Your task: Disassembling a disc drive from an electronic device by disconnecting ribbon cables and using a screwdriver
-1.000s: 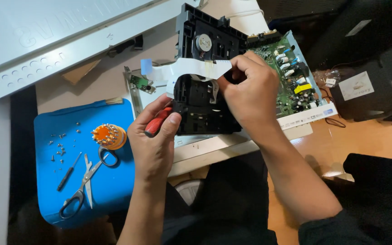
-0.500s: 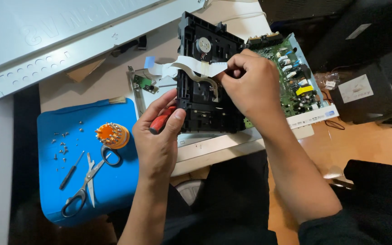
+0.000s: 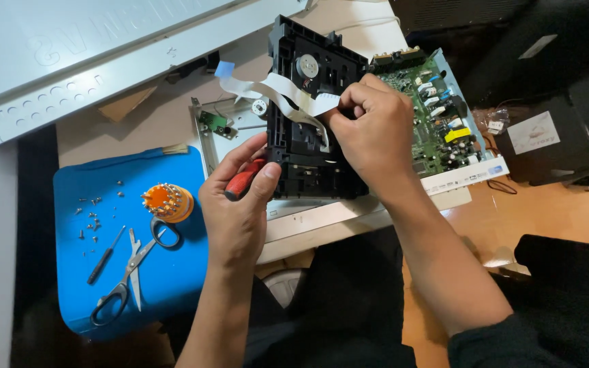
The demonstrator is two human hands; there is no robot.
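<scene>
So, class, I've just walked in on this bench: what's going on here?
A person is working on an opened electronic device. The left hand holds a red-handled tool against the black plastic drive unit, which stands tilted up from the metal chassis. The right hand pinches a white ribbon cable at the unit. A green circuit board sits beside it. On the blue mat lie scissors, loose screws and an orange bit holder.
</scene>
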